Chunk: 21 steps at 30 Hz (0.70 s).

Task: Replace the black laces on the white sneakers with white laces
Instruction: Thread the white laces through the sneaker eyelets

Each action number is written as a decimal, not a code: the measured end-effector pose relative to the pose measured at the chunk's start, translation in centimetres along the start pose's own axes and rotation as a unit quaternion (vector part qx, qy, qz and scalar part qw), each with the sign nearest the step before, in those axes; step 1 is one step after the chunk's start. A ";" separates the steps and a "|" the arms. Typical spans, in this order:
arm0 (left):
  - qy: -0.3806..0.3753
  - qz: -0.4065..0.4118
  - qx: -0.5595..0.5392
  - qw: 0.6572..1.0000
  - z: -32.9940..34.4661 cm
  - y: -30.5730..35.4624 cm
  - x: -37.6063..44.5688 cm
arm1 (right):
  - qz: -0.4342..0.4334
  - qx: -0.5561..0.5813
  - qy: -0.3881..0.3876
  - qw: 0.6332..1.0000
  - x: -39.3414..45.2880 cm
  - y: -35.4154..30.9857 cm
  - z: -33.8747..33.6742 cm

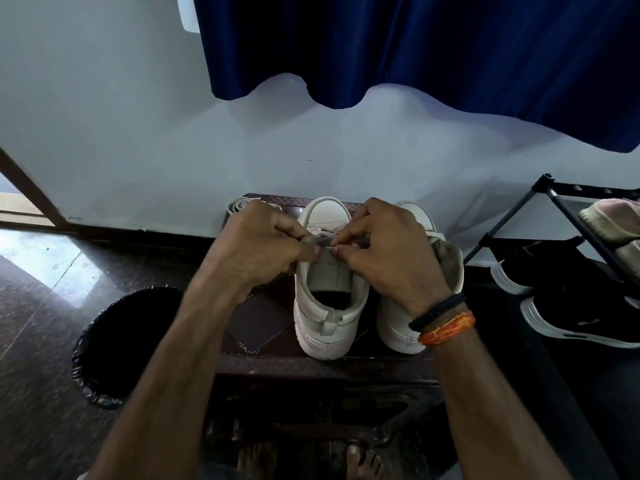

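View from above of two bare forearms reaching over a dark patterned desk [256, 317] set against a pale wall. On it stand a pair of white leather low-top sneakers, heels toward the viewer: the left sneaker [329, 306] in the middle, the right sneaker [401, 327] just beside it and partly hidden by a wrist wearing black and orange thread bands.

Both hands meet over the left sneaker's tongue. The left hand [266, 244] has its grip pinched on a flat white lace [323, 241], and the right hand [384, 247] pinches the same lace from the other side; the exact eyelet is blurred, so it is probably near the top row. A loose coil of white lace [237, 204] lies at the far left corner of the desk.

The lace looks light, soft and floppy, best held close to its stiff tip. The sneaker looks light with a firm shell, so steadying it at the eyelet edge should stop it sliding
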<state>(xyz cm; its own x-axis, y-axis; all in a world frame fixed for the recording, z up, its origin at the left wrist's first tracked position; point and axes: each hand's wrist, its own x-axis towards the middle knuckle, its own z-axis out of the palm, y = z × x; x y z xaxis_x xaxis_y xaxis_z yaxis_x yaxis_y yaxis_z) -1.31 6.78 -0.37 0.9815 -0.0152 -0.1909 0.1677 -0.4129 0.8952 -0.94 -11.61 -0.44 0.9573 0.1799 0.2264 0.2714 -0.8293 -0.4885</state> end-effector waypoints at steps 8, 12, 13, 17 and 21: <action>-0.058 -0.069 -0.126 0.988 -1.0 0.1 -0.2 | -0.009 -0.004 0.031 0.999 0.0 -0.5 1.0; -0.060 -0.079 -0.143 0.985 -1.0 0.1 -0.3 | -0.021 -0.015 0.048 0.999 0.0 -1.0 1.5; -0.060 -0.080 -0.146 0.984 -1.0 0.2 -0.3 | -0.024 -0.026 0.048 0.998 0.0 -1.0 1.6; -0.058 -0.079 -0.154 0.983 -0.8 0.2 -0.4 | -0.030 -0.044 0.049 0.997 0.0 -0.9 2.0; -0.072 -0.057 -0.153 0.984 -1.0 0.2 -0.4 | -0.027 -0.041 0.065 0.997 -0.1 -0.9 2.2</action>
<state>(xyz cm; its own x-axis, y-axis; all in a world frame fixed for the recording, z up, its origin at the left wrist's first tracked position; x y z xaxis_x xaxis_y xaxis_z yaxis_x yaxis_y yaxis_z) -1.60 7.63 0.26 0.9353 -0.1224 -0.3321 0.3173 -0.1258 0.9399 -1.06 -9.71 -1.86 0.9187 0.1605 0.3608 0.3086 -0.8618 -0.4025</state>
